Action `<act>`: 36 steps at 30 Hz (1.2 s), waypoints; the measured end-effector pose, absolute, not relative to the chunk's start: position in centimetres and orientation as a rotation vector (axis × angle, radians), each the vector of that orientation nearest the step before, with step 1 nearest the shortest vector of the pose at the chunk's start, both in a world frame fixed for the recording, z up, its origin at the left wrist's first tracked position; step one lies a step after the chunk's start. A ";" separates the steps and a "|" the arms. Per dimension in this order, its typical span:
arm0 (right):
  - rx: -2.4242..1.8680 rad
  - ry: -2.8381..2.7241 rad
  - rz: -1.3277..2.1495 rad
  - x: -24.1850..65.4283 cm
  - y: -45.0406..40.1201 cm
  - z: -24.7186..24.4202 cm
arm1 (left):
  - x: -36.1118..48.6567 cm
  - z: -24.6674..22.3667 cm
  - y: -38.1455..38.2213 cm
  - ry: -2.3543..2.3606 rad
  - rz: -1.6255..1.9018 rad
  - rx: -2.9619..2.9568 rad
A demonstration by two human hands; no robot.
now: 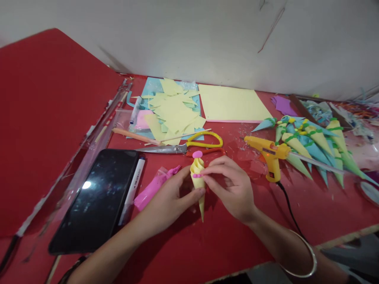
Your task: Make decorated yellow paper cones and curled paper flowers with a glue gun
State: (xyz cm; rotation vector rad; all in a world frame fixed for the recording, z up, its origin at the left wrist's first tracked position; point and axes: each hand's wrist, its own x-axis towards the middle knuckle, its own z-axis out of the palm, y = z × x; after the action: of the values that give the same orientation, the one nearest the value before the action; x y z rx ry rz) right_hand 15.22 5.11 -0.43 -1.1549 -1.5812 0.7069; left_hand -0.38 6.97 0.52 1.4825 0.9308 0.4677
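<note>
My left hand (180, 193) is closed around a small yellow paper cone (199, 182), its point facing down. Rolled yellow paper fills the cone's top, and a pink oval of clay (197, 154) sits on the very tip. A short row of pink clay blobs (196, 176) runs along the cone's front rim. My right hand (232, 183) pinches with thumb and forefinger at the right end of that row, touching the pink clay. Just left of my left hand lies a plastic bag of bright pink clay (154, 188).
Scissors (189, 146) lie behind my hands. A yellow glue gun (268, 154) with a cord stands to the right, before several finished paper cones (314, 146). Left are a phone (97, 197) and a marker (133, 185). Behind are yellow paper scraps (173, 110) and sheets (233, 103).
</note>
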 end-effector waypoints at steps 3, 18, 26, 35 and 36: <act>-1.140 -1.577 0.747 15.2 5.1 -0.4 | -0.4 0.5 7.0 0.949 0.453 1.519; -1.145 -1.572 0.783 15.2 5.2 -0.3 | -0.3 0.6 7.0 1.014 0.534 1.684; -1.156 -1.544 0.809 15.1 5.3 -0.5 | -0.1 0.1 7.0 1.054 0.398 1.683; -1.287 -1.520 0.950 15.0 5.5 -1.1 | -0.7 0.9 7.2 1.641 0.074 2.243; -1.295 -1.524 0.937 15.0 5.6 -1.1 | -1.1 1.2 7.4 1.703 0.107 2.353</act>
State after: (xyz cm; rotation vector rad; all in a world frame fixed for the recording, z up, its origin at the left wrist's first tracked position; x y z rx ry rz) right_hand 14.99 5.56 -1.13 -1.2949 -1.5238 0.9367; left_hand -1.07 7.39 1.19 2.3529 1.7025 0.1070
